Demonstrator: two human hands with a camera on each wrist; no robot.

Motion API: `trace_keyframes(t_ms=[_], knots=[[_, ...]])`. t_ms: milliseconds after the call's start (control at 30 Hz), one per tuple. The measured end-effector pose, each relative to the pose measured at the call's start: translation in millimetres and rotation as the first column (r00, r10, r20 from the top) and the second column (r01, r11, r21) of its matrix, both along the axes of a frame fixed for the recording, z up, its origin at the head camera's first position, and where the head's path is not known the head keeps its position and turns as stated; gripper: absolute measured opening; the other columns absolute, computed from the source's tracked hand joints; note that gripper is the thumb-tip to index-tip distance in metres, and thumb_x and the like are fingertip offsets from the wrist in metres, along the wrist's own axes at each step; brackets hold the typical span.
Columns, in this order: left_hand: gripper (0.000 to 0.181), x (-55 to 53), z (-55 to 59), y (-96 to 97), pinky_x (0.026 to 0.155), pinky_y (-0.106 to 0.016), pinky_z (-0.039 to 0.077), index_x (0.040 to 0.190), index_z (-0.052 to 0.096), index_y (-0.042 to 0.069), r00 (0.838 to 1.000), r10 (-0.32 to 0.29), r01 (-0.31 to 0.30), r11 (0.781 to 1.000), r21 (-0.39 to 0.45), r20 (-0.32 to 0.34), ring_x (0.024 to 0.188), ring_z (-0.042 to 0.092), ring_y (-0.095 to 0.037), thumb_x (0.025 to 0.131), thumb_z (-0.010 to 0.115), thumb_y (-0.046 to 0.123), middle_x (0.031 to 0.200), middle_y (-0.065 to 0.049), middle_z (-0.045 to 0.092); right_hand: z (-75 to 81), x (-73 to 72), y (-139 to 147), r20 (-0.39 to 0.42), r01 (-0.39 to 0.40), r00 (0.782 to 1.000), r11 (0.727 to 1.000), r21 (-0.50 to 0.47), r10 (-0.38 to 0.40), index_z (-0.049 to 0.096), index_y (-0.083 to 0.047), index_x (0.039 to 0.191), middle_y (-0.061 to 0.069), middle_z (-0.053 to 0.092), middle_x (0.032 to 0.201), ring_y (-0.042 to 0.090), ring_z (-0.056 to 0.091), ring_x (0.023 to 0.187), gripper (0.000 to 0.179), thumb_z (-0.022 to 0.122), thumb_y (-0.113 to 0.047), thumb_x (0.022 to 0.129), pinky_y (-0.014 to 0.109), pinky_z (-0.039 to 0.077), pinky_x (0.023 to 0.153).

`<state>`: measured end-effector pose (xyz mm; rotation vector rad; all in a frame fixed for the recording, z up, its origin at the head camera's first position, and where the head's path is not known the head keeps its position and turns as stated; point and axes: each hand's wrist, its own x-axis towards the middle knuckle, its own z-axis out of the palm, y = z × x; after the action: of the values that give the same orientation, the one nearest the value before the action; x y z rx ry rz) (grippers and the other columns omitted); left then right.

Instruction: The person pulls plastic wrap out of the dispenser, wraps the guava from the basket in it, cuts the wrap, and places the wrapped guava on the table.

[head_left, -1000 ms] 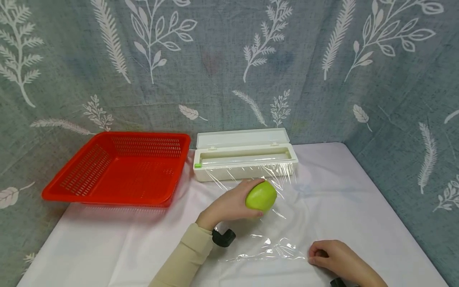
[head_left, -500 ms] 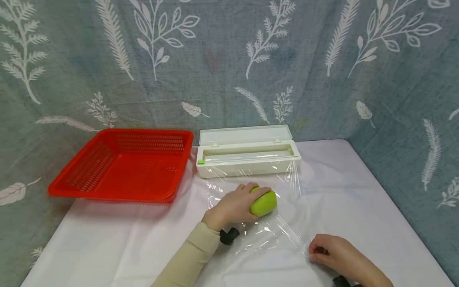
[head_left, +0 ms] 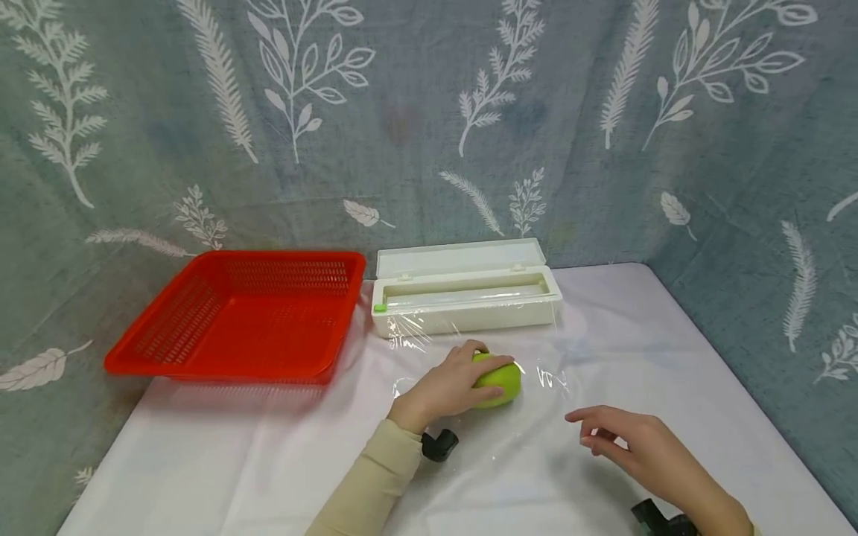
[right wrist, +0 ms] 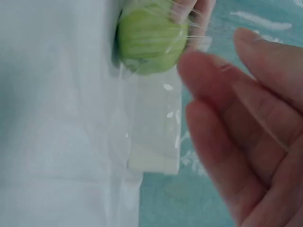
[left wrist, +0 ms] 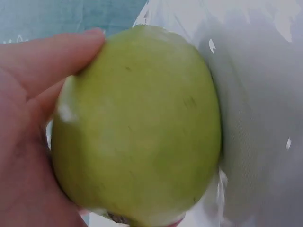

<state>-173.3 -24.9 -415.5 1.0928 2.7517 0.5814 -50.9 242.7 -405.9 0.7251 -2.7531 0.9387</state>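
Part-hiding fruit [head_left: 506,380], left hand [head_left: 449,387], faint film [head_left: 551,380]

Green fruit [left wrist: 137,123], red basket [head_left: 261,327], leaf-patterned cloth [head_left: 402,119]

We saw the right hand [head_left: 637,447] come off the clear film [head_left: 551,378]: a second earlier it had pinched the corner at about four o'clock from the green fruit [head_left: 504,385], and now its fingers stood apart, the index finger stretched toward nine o'clock. We noticed that the fruit had come slightly toward six o'clock, and that the left hand [head_left: 442,391], first gripping its side, now lay more over its top. The diagonal crease toward four o'clock had gone; glints at six o'clock had faded, and others showed at three o'clock.
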Motion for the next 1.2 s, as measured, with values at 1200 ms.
trace_keyframes(t_ms=[1200], knots=[[0.055,-14.8,-10.2,-21.2,0.085,-0.025,0.038,0.122,0.051,0.025,0.971,0.020,-0.090,0.954,0.287,0.239,0.099,0.046,-0.008,0.072,0.073,0.034,0.116,0.010,0.050,4.5,-109.2,-109.4,-0.099,0.122,0.975,0.851,-0.511,-0.200,0.059,-0.004,0.089,0.006,0.063,0.078,0.017,0.062,0.069,0.007,0.061,-0.007,0.083,0.021,0.049,0.063]])
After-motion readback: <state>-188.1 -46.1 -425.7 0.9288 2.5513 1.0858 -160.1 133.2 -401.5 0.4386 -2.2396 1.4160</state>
